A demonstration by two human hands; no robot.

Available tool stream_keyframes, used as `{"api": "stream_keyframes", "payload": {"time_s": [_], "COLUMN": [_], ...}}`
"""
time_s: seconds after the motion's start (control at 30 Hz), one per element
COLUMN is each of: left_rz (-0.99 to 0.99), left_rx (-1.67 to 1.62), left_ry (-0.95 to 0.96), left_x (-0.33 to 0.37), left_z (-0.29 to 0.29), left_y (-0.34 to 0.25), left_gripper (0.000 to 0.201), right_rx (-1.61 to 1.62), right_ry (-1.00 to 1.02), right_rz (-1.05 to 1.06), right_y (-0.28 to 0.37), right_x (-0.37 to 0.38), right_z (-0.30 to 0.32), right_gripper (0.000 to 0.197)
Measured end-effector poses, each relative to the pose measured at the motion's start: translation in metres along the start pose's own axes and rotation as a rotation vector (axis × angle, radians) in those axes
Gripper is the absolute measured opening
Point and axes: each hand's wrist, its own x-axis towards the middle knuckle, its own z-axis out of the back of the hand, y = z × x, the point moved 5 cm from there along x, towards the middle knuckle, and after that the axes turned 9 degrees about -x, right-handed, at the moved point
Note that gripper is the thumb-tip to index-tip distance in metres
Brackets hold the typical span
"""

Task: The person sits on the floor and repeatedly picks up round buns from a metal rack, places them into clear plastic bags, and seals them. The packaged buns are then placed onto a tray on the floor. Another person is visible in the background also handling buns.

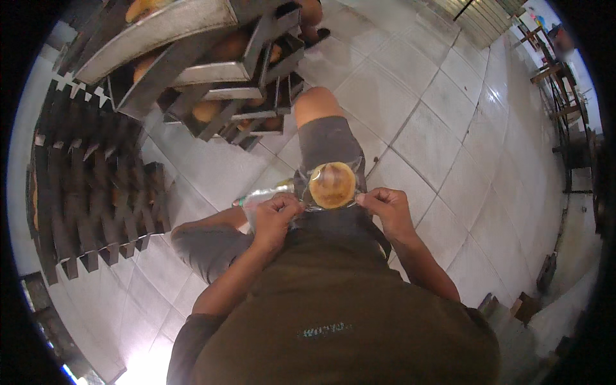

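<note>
- Bun (332, 185) sat in a clear bag (359, 183) over the thigh (328, 144); resting or lifted, one couldn't tell.
- Left hand (276, 217) and right hand (387, 210), either side of the thigh, pinched the bag's edges narrowly.
- Bun probably light, soft, easily dented; bag thin, slippery, best held by its corners.
- Shirt (333, 295) lettering, bodyward of the thigh, was too blurred to read.

Free to pass right of right hand (390, 209), over floor tiles (471, 192); blocked left and upper left by stacked trays (213, 73).
</note>
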Motion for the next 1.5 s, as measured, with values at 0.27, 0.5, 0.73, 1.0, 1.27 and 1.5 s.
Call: {"api": "stream_keyframes", "payload": {"time_s": [0.27,0.5,0.73,1.0,1.27,1.5], "left_rz": [-0.212,-0.284,-0.408,-0.503,-0.555,-0.895], "left_rx": [0.662,0.642,0.24,1.384,1.365,0.845], "left_ry": [0.022,0.014,-0.425,-0.197,-0.071,-0.214], "left_x": [0.01,0.014,-0.033,-0.008,-0.024,-0.076], "left_z": [-0.024,-0.012,0.079,0.077,0.096,0.066], "left_y": [-0.015,-0.002,-0.01,0.038,0.05,-0.017], "left_gripper": [0.028,0.031,0.017,0.032,0.03,0.016], "right_rx": [-0.404,-0.518,-0.447,-0.288,-0.277,-1.067], "right_ry": [-0.406,-0.035,0.558,-0.329,0.439,0.987], "right_rz": [0.221,0.394,0.507,1.909,1.484,0.755], "right_y": [-0.026,0.057,0.117,0.514,0.35,0.031], "right_x": [0.022,0.004,0.038,0.069,0.028,0.059], "right_z": [0.01,-0.047,-0.146,-0.218,-0.259,-0.205], "right_gripper": [0.031,0.052,0.054,0.04,0.035,0.037]}}
